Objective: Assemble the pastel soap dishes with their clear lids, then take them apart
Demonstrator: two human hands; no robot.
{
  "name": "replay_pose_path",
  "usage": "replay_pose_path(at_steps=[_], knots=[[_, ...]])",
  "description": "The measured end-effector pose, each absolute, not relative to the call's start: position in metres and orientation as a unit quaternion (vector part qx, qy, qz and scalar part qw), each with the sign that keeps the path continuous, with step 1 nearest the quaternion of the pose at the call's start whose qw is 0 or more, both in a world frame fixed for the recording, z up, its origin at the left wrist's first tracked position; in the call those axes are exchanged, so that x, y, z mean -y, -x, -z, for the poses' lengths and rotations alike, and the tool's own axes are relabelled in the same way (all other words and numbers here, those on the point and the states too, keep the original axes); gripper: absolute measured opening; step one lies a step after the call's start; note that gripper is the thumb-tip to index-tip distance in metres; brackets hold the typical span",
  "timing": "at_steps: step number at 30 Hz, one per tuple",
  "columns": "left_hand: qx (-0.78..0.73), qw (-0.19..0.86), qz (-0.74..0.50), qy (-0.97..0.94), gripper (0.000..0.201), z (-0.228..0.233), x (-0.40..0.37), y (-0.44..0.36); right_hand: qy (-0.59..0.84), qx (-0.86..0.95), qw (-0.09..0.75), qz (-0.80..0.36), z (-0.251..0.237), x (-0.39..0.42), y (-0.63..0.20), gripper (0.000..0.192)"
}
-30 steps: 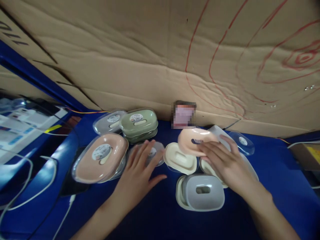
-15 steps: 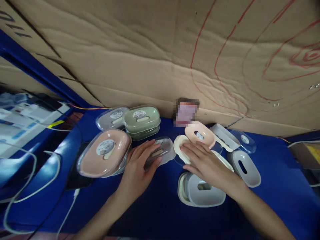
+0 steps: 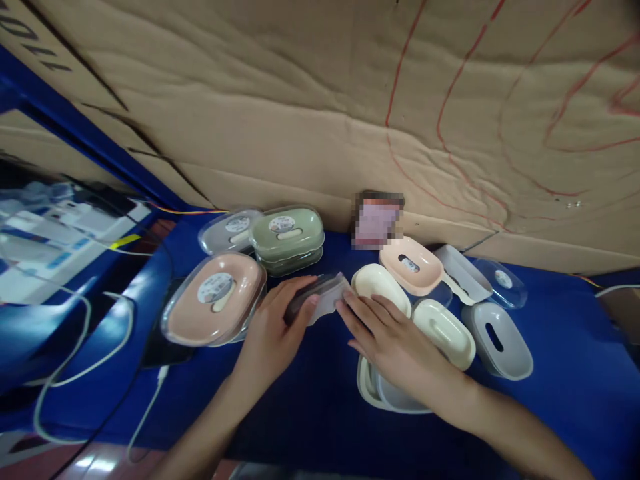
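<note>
My left hand (image 3: 277,317) grips a small grey plastic box with a clear lid (image 3: 325,298), tilted up on its side above the blue table. The fingers of my right hand (image 3: 385,333) close on the box's right end. Under my right forearm lie a pale grey slotted tray and a cream tray (image 3: 367,387), partly covered. Just beyond that hand are a cream oval tray (image 3: 380,283) and another cream tray (image 3: 445,333). To the left of my left hand sits a stack of pink lidded boxes (image 3: 215,297).
Green lidded boxes (image 3: 287,230) and a grey lidded box (image 3: 230,231) stand at the back left. Rightward lie a peach slotted tray (image 3: 417,270), a grey slotted tray (image 3: 505,343) and a clear lid (image 3: 500,280). Cables (image 3: 150,413) run along the left; cardboard (image 3: 275,120) walls the back.
My right hand has left the cream tray and moved left to the grey box's end. My left hand has lifted and tilted that box. The view has shifted slightly.
</note>
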State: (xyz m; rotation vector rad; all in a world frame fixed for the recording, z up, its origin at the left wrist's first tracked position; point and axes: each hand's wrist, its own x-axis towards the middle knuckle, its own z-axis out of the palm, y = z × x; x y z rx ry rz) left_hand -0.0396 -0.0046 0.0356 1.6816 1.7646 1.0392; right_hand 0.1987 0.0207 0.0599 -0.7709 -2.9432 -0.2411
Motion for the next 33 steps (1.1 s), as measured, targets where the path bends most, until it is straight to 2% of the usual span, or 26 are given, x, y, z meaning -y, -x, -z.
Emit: replay_pose_path(at_steps=[4, 8, 17, 22, 24, 27, 29, 33], knots=[[-0.655, 0.236, -0.372, -0.613, 0.04, -0.035, 0.001, 0.04, 0.221, 0.971, 0.058, 0.071, -0.065, -0.011, -0.201, 0.044], [-0.658, 0.23, -0.367, -0.616, 0.04, -0.035, 0.002, 0.039, 0.234, 0.965, 0.081, 0.089, -0.065, -0.017, -0.196, 0.051], [-0.663, 0.214, -0.35, -0.626, 0.037, -0.039, 0.005, 0.034, 0.254, 0.964, 0.04, 0.069, -0.067, -0.016, -0.194, 0.047], [-0.665, 0.205, -0.352, -0.625, 0.038, -0.036, 0.006, 0.035, 0.215, 0.976, 0.011, 0.043, -0.073, -0.015, -0.196, 0.015], [-0.652, 0.219, -0.36, -0.63, 0.036, -0.036, 0.007, 0.035, 0.197, 0.978, 0.047, 0.041, -0.072, -0.018, -0.196, 0.02], [-0.633, 0.255, -0.377, -0.625, 0.035, -0.037, 0.011, 0.033, 0.213, 0.969, 0.109, 0.067, -0.067, -0.024, -0.194, 0.045], [-0.633, 0.284, -0.389, -0.606, 0.036, -0.037, 0.012, 0.032, 0.227, 0.963, 0.11, 0.09, -0.063, -0.027, -0.192, 0.052], [-0.631, 0.333, -0.405, -0.571, 0.038, -0.035, 0.01, 0.032, 0.238, 0.96, 0.084, 0.125, -0.058, -0.022, -0.189, 0.053]])
